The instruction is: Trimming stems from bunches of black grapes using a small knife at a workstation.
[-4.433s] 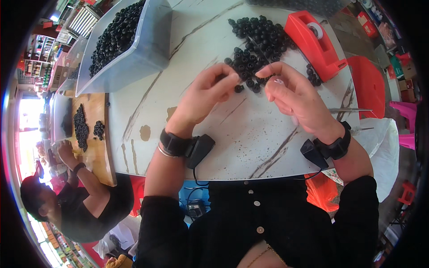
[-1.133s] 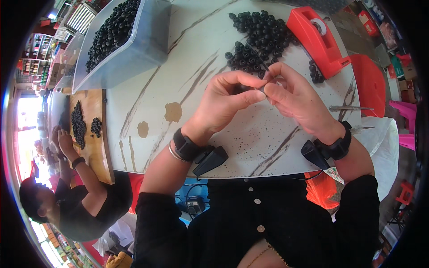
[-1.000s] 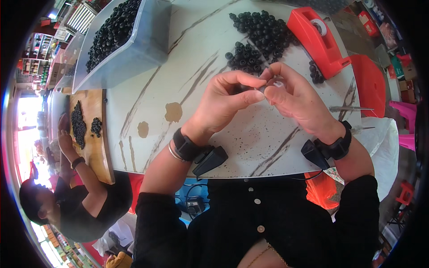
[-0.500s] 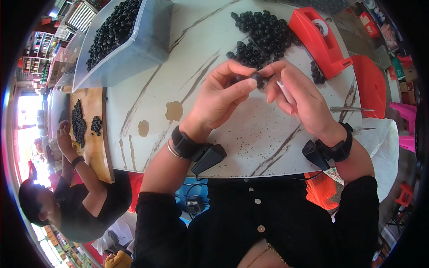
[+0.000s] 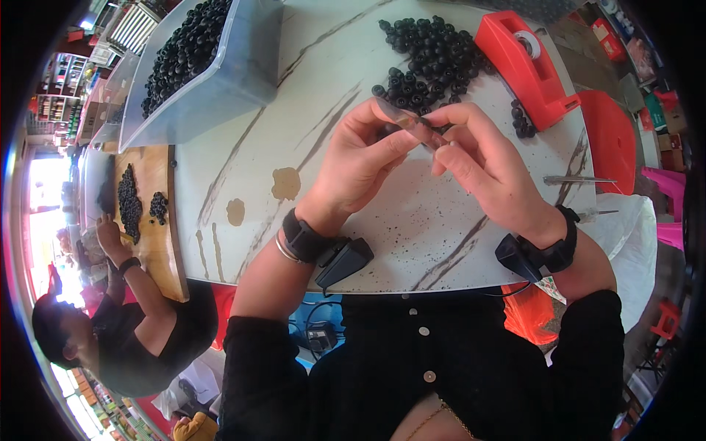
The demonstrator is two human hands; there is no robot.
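Note:
My left hand (image 5: 353, 158) is closed in a pinch around a small dark round piece, mostly hidden by the fingers. A greyish, semi-clear strip (image 5: 403, 117) lies across its fingertips. My right hand (image 5: 496, 162) meets it, thumb and forefinger pinched together at the strip's lower end; exactly what they grip is partly covered. Just beyond both hands is a loose pile of black bead-like balls (image 5: 434, 55), some showing a small ring on top. A red tape dispenser (image 5: 526, 73) with a white roll stands right of the pile, a few more black balls (image 5: 522, 121) against its side.
A clear plastic bin (image 5: 246, 81) full of black balls stands at the far left. Metal tweezers (image 5: 581, 179) lie at the table's right side. At left, another person (image 5: 140, 323) works by a wooden board (image 5: 158, 242) with black balls. A red stool (image 5: 610, 140) is at right.
My right thumb and forefinger have closed in against the left fingertips. A greyish strip now crosses there; the whitish piece under my right fingers no longer shows. The other person's hand has moved slightly nearer.

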